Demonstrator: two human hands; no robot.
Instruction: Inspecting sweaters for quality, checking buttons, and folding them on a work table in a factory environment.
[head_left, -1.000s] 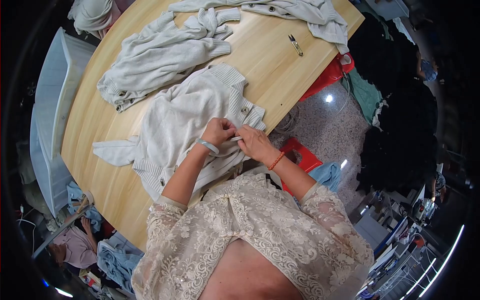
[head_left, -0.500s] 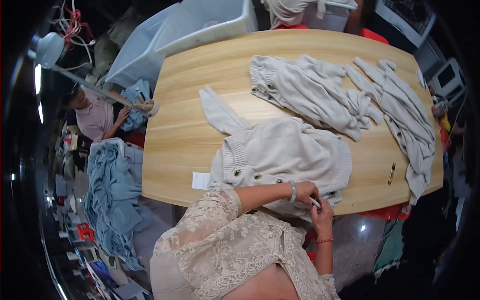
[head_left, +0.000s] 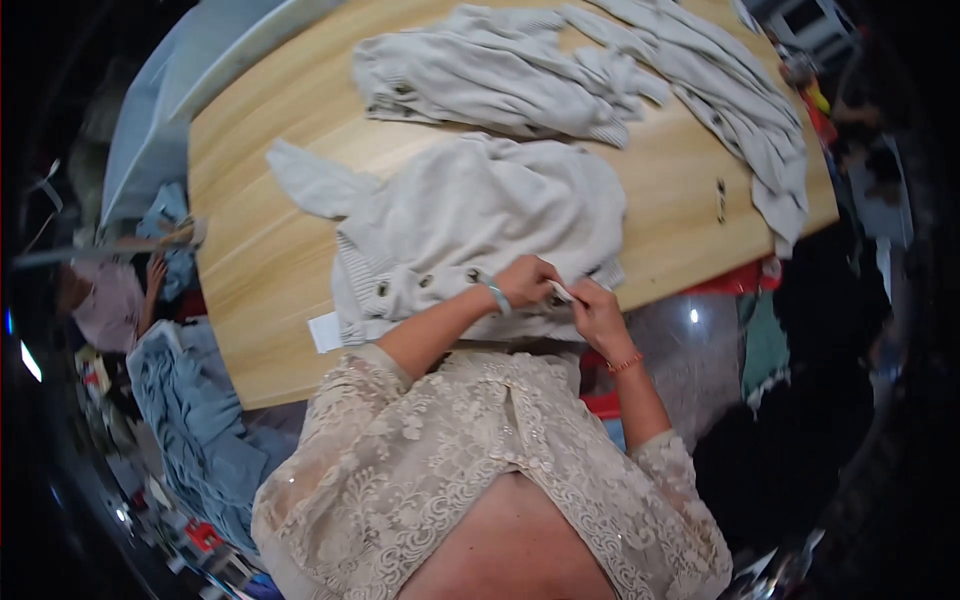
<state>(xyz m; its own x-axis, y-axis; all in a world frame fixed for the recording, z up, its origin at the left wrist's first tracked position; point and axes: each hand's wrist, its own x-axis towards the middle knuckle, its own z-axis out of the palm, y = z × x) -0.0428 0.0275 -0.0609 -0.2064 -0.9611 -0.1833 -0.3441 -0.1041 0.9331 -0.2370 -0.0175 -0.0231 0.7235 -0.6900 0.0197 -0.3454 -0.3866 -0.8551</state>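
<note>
Pinching at the near hem of a pale grey knitted cardigan (head_left: 470, 225), both hands meet at the bench's near edge. The left hand (head_left: 528, 282), a light blue band on its wrist, is closed on the fabric at the hem, and the right hand (head_left: 597, 312), an orange band on its wrist, grips a small white tag (head_left: 562, 292) there, fingertips of the two hands almost touching. The cardigan lies spread on the wooden bench (head_left: 250, 250), one sleeve reaching away to the left of the cardigan's body, and a row of dark buttons (head_left: 420, 281) runs along its ribbed front band just left of the left hand. Beyond the cardigan, farther from the person, lies a second grey knit garment (head_left: 500, 85), crumpled, and to the right of that a third grey garment (head_left: 730, 100) stretches to the bench's far right edge. A small dark tool (head_left: 720, 198) lies on bare wood to the right of the cardigan. A white paper slip (head_left: 325, 332) sits at the bench edge just left of the cardigan's hem. A blue cloth heap (head_left: 190, 420) lies on the floor, left of the cardigan and below the bench.
</note>
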